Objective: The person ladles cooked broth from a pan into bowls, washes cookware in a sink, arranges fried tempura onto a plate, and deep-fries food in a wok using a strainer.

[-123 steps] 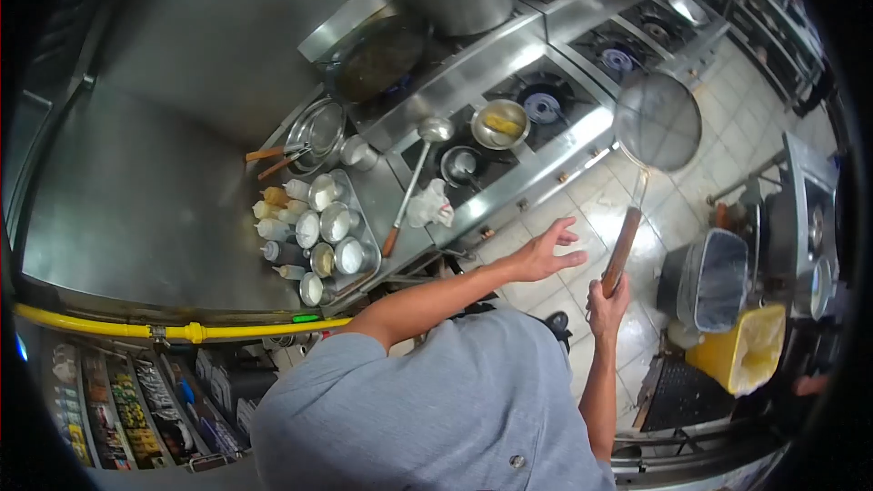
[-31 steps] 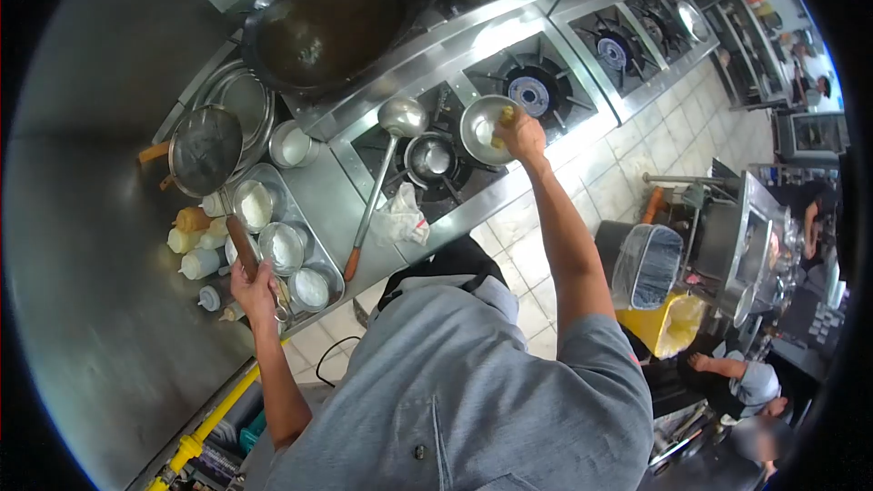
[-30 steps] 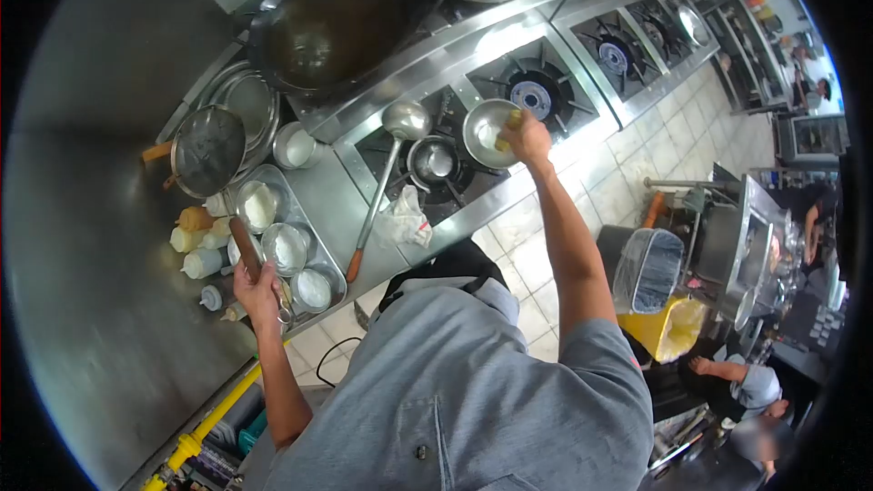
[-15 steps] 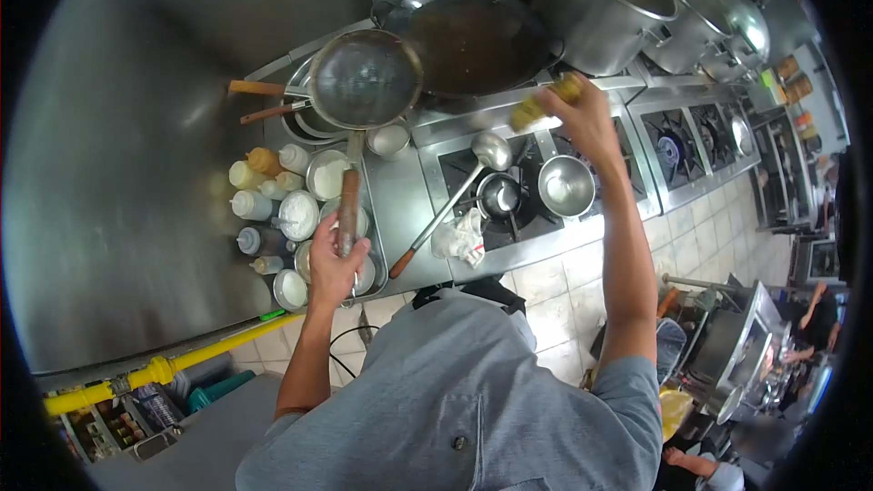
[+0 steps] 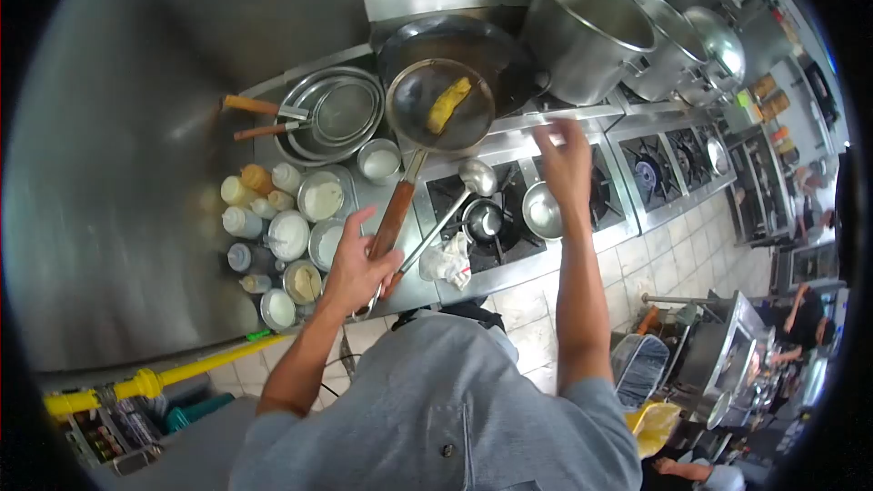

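My left hand (image 5: 356, 275) is closed around the wooden handle of a round mesh strainer (image 5: 414, 107), held out over the front edge of a large dark wok (image 5: 509, 59). A long yellow piece of food (image 5: 449, 105) lies in the strainer; its exact kind I cannot tell. To the right of the strainer, my right hand (image 5: 567, 168) is in the air, fingers apart and holding nothing. Just below it sits a steel bowl (image 5: 543, 212) on the stove. A ladle (image 5: 477, 178) with a wooden handle rests between the hands.
Tall steel pots (image 5: 587, 41) stand at the back right. Squeeze bottles (image 5: 242, 222) and tubs of white powder (image 5: 289, 235) crowd the left counter. A white cloth (image 5: 446, 261) lies by the front burner. More strainers (image 5: 344, 112) rest on a basin. People work at far right.
The strainer has swung right and down in my left hand. The yellow piece has gone from my right hand into the strainer, and my right hand has opened and lowered.
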A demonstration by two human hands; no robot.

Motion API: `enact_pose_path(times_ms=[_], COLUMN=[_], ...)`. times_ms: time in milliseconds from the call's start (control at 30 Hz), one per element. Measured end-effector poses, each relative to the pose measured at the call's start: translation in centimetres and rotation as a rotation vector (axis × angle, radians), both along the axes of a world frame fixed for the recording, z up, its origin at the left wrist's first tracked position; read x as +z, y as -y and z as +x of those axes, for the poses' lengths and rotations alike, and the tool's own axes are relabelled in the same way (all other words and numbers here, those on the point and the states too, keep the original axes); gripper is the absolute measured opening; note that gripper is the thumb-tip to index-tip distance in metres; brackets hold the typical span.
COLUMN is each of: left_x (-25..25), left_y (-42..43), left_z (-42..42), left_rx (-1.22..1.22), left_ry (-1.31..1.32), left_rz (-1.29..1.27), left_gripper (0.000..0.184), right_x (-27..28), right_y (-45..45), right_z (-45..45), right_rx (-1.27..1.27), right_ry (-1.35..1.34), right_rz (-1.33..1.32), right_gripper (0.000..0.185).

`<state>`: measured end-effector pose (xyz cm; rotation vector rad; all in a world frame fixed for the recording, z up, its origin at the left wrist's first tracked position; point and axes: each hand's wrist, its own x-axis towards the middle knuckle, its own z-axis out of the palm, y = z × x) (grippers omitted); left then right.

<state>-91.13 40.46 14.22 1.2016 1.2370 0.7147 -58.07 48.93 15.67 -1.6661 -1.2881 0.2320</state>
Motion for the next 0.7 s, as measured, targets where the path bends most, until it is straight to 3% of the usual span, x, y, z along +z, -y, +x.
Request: enact_pose_path(times_ms=[100,133,167,233,367,433,467,567,633,700], left_x=[-3.0,-2.9,-2.5,-2.1,-4.6,-3.4,-1.8,-7.1,-11.3,-15.9], left_y=[-3.2,-4.0,-5.0,-6.5,-7.9,-8.0,-8.1,-15.9,-24.0,-31.8], left_z=[1.5,2.2,3.3,4.9,6.8,6.1,4.6,-3.0,-10.3,-19.5], left_rx=[-0.056,-0.059,-0.042,-0.045,0.046,0.032,-0.066,-0.145,-0.047,-0.152], left_ry=[0.127,0.119,0.098,0.111,0.265,0.103,0.17,-0.176,-0.648,-1.228], left_rz=[0.054,0.085,0.066,0.004,0.012,0.29,0.112,0.253,0.511,0.541], left_gripper=[0.083,0.079,0.077,0.074,0.07,0.068,0.065,0.055,0.058,0.064], right_x=[-5.7,-7.0,-4.9,-5.5,-5.5,-5.0,-4.7,-3.0,-3.0,-4.5], right_y=[5.1,5.8,6.0,4.7,0.3,-0.5,-1.4,-1.6,-1.9,-2.2], right_z=[-1.8,-4.2,-6.7,-11.0,-12.8,-13.2,-12.4,-11.2,-9.7,-8.6], right_rx=[0.177,0.292,0.427,0.423,0.504,0.349,0.336,0.204,0.206,0.202], right_ry=[-0.257,-0.554,-0.642,-0.986,-1.054,-1.103,-1.069,-1.097,-1.052,-1.046], right_rz=[-0.258,-0.442,-0.609,-0.656,-0.535,-0.461,-0.467,-0.522,-0.597,-0.616], right_gripper=[0.034,0.039,0.048,0.054,0.04,0.021,0.021,0.021,0.023,0.026])
